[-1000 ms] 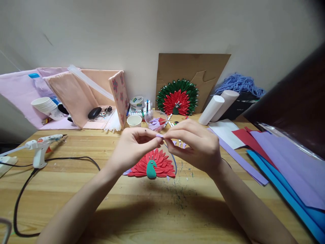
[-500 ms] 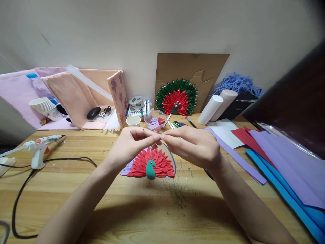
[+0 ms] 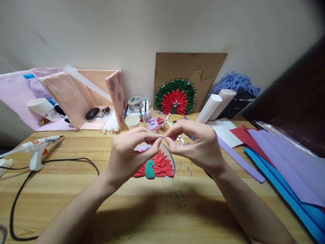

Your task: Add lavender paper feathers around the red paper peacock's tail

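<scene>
Between the fingertips of both hands is a tiny purple piece (image 3: pixel 163 137), perhaps felt; its shape is mostly hidden. My left hand (image 3: pixel 133 149) pinches it from the left with thumb and forefinger. My right hand (image 3: pixel 196 144) pinches it from the right, fingers curled. Below them on the table lies a felt peacock (image 3: pixel 150 168) with a green body, layered red feathers and some purple ones at the upper left. Bare backing with a dark blue edge shows on its right; my left hand covers part of its left side.
A hot glue gun (image 3: pixel 38 150) and its black cord lie at left. Behind stand a paper cup (image 3: pixel 132 122), a clear bowl (image 3: pixel 154 119) of purple and red scraps, and a finished red-green peacock (image 3: pixel 175 98) against cardboard (image 3: pixel 188 66). Purple felt sheets (image 3: pixel 286 162) lie at right.
Both hands have turned so that thumbs and forefingers now show, with purple visible between them. The left hand now covers more of the peacock's left side.
</scene>
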`<action>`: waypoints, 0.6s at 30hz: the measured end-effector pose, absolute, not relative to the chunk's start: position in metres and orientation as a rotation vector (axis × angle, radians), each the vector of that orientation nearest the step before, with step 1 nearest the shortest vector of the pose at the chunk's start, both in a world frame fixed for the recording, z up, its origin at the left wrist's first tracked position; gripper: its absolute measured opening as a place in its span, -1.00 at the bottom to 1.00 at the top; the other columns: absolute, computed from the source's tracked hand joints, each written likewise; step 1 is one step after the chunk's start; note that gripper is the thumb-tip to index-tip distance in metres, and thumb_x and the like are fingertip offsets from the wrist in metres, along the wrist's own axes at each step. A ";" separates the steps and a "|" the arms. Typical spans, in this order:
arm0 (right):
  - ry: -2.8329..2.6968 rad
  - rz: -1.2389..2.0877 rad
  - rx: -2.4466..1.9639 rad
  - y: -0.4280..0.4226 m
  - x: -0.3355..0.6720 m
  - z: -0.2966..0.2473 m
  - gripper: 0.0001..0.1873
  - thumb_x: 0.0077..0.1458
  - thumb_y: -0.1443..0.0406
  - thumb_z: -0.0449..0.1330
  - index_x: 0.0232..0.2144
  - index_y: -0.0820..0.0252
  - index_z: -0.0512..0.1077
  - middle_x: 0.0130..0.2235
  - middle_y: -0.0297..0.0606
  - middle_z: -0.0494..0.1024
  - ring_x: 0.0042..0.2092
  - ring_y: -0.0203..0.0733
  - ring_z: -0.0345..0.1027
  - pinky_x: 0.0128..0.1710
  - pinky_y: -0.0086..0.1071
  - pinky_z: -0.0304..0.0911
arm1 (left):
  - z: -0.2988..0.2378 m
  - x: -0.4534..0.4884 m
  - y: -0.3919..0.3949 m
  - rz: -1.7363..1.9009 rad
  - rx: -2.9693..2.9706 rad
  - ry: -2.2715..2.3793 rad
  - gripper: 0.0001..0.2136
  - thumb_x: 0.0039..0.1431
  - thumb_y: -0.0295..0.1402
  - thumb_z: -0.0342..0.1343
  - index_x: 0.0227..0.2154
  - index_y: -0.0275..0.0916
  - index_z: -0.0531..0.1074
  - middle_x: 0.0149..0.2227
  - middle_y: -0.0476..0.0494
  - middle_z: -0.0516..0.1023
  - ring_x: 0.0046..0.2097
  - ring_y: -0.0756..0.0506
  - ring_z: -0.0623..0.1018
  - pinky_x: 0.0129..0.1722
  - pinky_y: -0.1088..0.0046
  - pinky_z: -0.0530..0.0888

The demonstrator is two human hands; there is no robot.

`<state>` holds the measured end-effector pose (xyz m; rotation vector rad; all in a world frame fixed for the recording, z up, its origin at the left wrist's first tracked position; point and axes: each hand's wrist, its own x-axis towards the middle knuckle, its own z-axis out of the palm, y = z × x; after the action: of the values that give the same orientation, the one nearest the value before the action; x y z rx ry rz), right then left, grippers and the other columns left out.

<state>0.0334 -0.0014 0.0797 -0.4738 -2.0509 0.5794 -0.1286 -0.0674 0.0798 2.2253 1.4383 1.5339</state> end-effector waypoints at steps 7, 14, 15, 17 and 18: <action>-2.061 0.568 -0.565 0.007 0.045 0.085 -0.92 -0.09 0.45 0.17 -0.49 0.19 0.39 -0.50 -0.37 0.45 -0.48 -0.35 0.33 -0.48 -0.47 0.32 | 0.083 -0.130 -0.067 1.559 1.998 1.501 -0.95 -0.01 -0.46 0.15 -0.53 -0.27 0.48 -0.49 -0.06 0.54 -0.45 0.02 0.50 -0.44 0.52 0.47; -2.114 0.273 -0.454 0.005 0.047 0.090 -0.87 -0.02 0.41 0.18 -0.34 0.15 0.41 -0.34 -0.28 0.51 -0.30 -0.25 0.39 -0.28 -0.36 0.35 | 0.082 -0.129 -0.061 1.440 1.493 1.473 -0.88 -0.04 -0.35 0.19 -0.52 -0.32 0.49 -0.54 -0.09 0.54 -0.51 0.02 0.50 -0.53 0.57 0.45; -2.159 0.241 -0.411 0.003 0.045 0.089 -0.86 0.00 0.40 0.18 -0.31 0.15 0.41 -0.32 -0.27 0.51 -0.27 -0.24 0.39 -0.25 -0.36 0.35 | 0.082 -0.129 -0.061 1.402 1.446 1.463 -0.87 -0.04 -0.34 0.19 -0.52 -0.32 0.50 -0.55 -0.09 0.54 -0.50 0.02 0.50 -0.53 0.58 0.45; -2.225 0.175 -0.359 0.000 0.040 0.085 -0.86 0.03 0.40 0.16 -0.29 0.16 0.42 -0.31 -0.25 0.52 -0.26 -0.24 0.39 -0.24 -0.36 0.34 | 0.082 -0.128 -0.061 1.340 1.396 1.441 -0.86 -0.04 -0.33 0.19 -0.52 -0.32 0.50 -0.54 -0.08 0.54 -0.49 0.03 0.49 -0.50 0.59 0.44; -2.240 0.143 -0.351 -0.001 0.039 0.083 -0.87 0.05 0.40 0.15 -0.30 0.17 0.43 -0.32 -0.25 0.52 -0.26 -0.24 0.39 -0.25 -0.37 0.33 | 0.083 -0.128 -0.060 1.321 1.389 1.428 -0.86 -0.04 -0.32 0.19 -0.53 -0.32 0.51 -0.54 -0.08 0.54 -0.49 0.03 0.49 -0.50 0.60 0.43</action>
<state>0.0388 -0.0007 0.0831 -0.3506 -2.2400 0.1430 -0.1276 -0.0603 0.0826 1.3891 1.4276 1.3210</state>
